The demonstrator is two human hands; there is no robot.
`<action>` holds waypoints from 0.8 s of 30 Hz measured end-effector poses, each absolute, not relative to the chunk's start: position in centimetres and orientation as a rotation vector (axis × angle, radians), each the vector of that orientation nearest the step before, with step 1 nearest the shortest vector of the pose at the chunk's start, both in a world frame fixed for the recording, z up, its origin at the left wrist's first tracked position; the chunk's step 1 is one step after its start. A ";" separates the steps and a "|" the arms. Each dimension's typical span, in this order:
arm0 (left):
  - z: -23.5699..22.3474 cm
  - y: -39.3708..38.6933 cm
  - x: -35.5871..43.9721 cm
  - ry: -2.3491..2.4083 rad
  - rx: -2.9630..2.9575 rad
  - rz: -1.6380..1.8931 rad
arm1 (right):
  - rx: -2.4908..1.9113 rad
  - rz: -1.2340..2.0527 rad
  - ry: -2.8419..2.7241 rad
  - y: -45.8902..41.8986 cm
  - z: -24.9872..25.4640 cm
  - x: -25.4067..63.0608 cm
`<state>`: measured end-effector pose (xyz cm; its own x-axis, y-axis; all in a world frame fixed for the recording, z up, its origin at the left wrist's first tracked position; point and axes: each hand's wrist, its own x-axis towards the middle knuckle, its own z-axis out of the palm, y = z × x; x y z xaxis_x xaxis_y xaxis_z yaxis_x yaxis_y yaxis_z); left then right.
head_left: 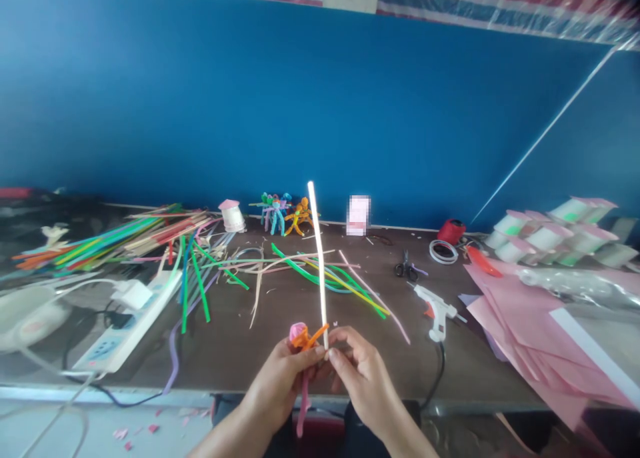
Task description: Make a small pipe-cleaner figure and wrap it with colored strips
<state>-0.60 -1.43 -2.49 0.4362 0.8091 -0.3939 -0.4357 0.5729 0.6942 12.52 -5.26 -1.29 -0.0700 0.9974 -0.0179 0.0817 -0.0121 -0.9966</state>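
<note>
My left hand grips a small pipe-cleaner figure with a pink head, orange arms and a pink strand hanging below my fingers. A long white pipe cleaner stands nearly upright, leaning slightly left. Its lower end sits at the fingertips of my right hand, right next to the figure. Both hands are close together above the front edge of the brown workbench. My fingers hide part of the figure's body.
Loose pipe cleaners and straws lie across the bench. Finished figures stand at the back. To the right are scissors, a glue gun, pink sheets and several spools. A power strip lies left.
</note>
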 end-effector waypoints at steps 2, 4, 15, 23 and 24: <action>-2.6 -1.4 -0.7 0.800 0.540 0.794 | -1.271 1.217 -1.339 -5.2 -1.3 12.6; -2.8 -1.3 -0.7 0.806 0.538 0.764 | -1.263 1.227 -1.356 -5.2 -1.3 12.6; -3.6 -1.2 -0.9 0.827 0.586 0.755 | -1.209 1.337 -1.271 -4.9 -2.0 12.2; -4.1 -1.0 -0.8 0.828 0.520 0.711 | -1.237 1.321 -1.275 -4.8 -2.4 12.1; -4.1 -1.0 -0.8 0.827 0.493 0.700 | -1.243 1.324 -1.277 -4.8 -2.5 12.2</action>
